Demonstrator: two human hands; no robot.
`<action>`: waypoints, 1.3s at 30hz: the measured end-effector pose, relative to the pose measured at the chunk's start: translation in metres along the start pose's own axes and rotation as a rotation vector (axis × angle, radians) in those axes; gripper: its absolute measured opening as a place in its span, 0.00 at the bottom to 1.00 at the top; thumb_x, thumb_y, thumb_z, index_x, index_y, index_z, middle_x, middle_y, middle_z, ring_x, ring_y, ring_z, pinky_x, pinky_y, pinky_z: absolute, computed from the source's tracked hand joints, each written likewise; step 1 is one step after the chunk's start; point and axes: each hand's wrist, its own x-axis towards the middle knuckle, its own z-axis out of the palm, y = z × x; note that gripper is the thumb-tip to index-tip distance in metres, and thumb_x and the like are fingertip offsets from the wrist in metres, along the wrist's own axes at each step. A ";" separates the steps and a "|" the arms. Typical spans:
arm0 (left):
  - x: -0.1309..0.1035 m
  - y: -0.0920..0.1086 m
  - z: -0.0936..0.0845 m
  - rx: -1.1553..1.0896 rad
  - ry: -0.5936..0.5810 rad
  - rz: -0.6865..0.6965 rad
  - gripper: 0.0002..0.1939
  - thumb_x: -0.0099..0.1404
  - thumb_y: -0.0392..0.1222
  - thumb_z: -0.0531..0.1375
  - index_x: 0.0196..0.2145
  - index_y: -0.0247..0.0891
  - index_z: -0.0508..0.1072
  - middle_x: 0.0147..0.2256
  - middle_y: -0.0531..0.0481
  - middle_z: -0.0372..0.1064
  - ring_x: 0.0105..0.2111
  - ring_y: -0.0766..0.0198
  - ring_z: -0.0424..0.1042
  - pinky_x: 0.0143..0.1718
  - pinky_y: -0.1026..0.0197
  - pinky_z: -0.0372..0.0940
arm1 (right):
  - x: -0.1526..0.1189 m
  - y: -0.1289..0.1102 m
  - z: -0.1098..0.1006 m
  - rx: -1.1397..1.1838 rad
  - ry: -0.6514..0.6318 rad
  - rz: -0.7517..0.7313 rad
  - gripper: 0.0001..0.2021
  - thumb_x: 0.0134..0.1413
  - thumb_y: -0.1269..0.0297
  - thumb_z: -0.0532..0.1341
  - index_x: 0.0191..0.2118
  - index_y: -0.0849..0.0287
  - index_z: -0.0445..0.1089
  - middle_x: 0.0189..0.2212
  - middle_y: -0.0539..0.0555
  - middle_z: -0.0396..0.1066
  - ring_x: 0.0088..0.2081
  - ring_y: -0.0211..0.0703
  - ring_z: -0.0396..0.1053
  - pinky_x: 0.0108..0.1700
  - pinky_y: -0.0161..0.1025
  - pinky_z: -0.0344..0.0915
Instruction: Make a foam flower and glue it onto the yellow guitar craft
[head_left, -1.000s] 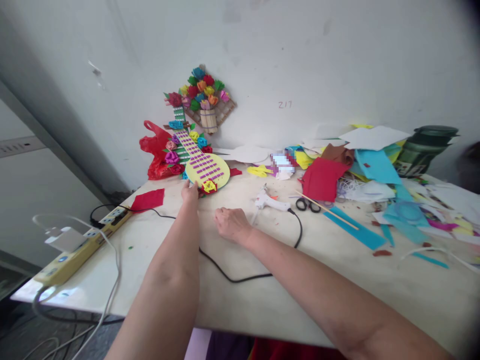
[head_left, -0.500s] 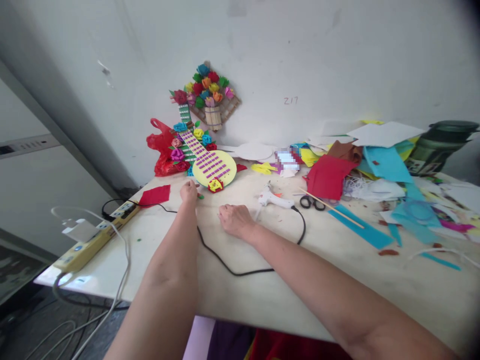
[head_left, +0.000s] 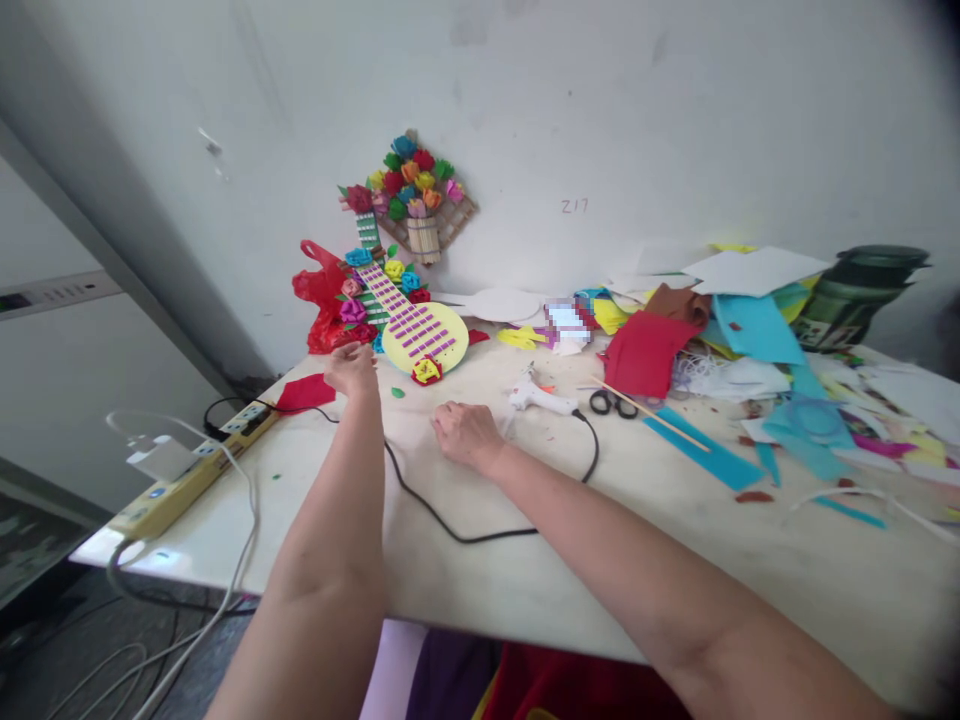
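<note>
My left hand (head_left: 351, 369) hovers by the left side of the decorated banjo-like craft (head_left: 442, 345), close to its paper flowers and just above a red paper piece (head_left: 306, 392). Its fingers look loosely bent and a little apart, with nothing visible in them. Resting on the table, my right hand (head_left: 466, 434) has its fingers curled inward; whatever they may hold is hidden. A small green paper leaf (head_left: 397, 392) lies between the hands, below the yellow and red flower (head_left: 427, 371). To the right is a white glue gun (head_left: 544, 398) with a black cord.
A yellow power strip (head_left: 176, 480) with a white charger (head_left: 161, 458) sits at the left edge. Black scissors (head_left: 613, 404), a wooden stick (head_left: 652, 414) and a blue strip (head_left: 712, 452) lie right. Coloured sheets (head_left: 649, 350) and a dark green container (head_left: 862, 300) stand behind.
My left hand has moved left and slightly up, away from the green leaf, which now shows fully on the table. My right hand stays in place. The view has shifted slightly.
</note>
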 end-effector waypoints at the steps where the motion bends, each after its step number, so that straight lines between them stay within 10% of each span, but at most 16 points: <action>1: -0.006 0.009 0.003 -0.042 0.027 -0.001 0.11 0.50 0.37 0.60 0.34 0.34 0.69 0.25 0.49 0.68 0.23 0.66 0.70 0.21 0.67 0.64 | 0.001 0.001 -0.001 0.024 0.018 0.023 0.12 0.57 0.64 0.47 0.39 0.59 0.66 0.37 0.55 0.71 0.38 0.44 0.68 0.35 0.37 0.59; 11: -0.097 0.053 0.029 -0.406 -0.459 -0.032 0.19 0.46 0.39 0.65 0.36 0.31 0.68 0.23 0.50 0.69 0.16 0.72 0.64 0.18 0.70 0.59 | 0.022 0.042 -0.033 0.541 0.437 0.436 0.23 0.50 0.69 0.49 0.54 0.59 0.54 0.54 0.56 0.59 0.39 0.39 0.66 0.44 0.37 0.62; 16: -0.125 0.056 0.038 -0.474 -0.685 -0.073 0.21 0.44 0.39 0.66 0.37 0.31 0.68 0.22 0.50 0.69 0.16 0.71 0.65 0.18 0.69 0.59 | 0.028 0.055 -0.037 1.045 0.267 0.407 0.33 0.43 0.77 0.49 0.58 0.51 0.46 0.56 0.53 0.57 0.31 0.33 0.68 0.31 0.34 0.68; 20: -0.124 0.049 0.036 -0.498 -0.678 -0.076 0.20 0.45 0.38 0.65 0.37 0.31 0.68 0.24 0.50 0.70 0.20 0.68 0.69 0.23 0.67 0.63 | 0.028 0.050 -0.031 1.311 0.033 0.369 0.17 0.46 0.76 0.53 0.44 0.58 0.64 0.34 0.51 0.71 0.27 0.32 0.68 0.28 0.31 0.67; 26: -0.107 0.041 0.027 -0.536 -0.545 -0.014 0.21 0.47 0.42 0.65 0.39 0.32 0.69 0.25 0.51 0.70 0.20 0.72 0.67 0.22 0.69 0.61 | 0.031 0.049 -0.031 1.298 0.086 0.540 0.06 0.49 0.69 0.54 0.32 0.63 0.67 0.22 0.50 0.67 0.17 0.29 0.60 0.19 0.30 0.61; 30: -0.114 0.050 0.023 -0.534 -0.775 0.031 0.23 0.46 0.43 0.66 0.40 0.33 0.69 0.22 0.52 0.69 0.14 0.74 0.63 0.15 0.71 0.56 | 0.033 0.052 -0.034 1.295 0.314 0.391 0.18 0.43 0.76 0.52 0.43 0.56 0.65 0.36 0.49 0.69 0.25 0.28 0.65 0.25 0.28 0.63; 33: -0.124 0.057 0.019 -0.499 -0.959 0.024 0.23 0.45 0.44 0.67 0.39 0.32 0.70 0.23 0.50 0.71 0.12 0.75 0.61 0.12 0.71 0.52 | 0.032 0.049 -0.031 1.359 0.224 0.236 0.12 0.40 0.77 0.51 0.31 0.58 0.67 0.27 0.47 0.68 0.27 0.30 0.66 0.28 0.28 0.64; 39: -0.121 0.051 0.011 -0.614 -0.911 -0.031 0.24 0.52 0.47 0.62 0.45 0.33 0.68 0.32 0.42 0.74 0.10 0.77 0.57 0.10 0.70 0.48 | 0.024 0.049 -0.036 1.338 -0.087 0.284 0.11 0.33 0.78 0.50 0.22 0.62 0.67 0.17 0.49 0.68 0.19 0.35 0.65 0.24 0.32 0.63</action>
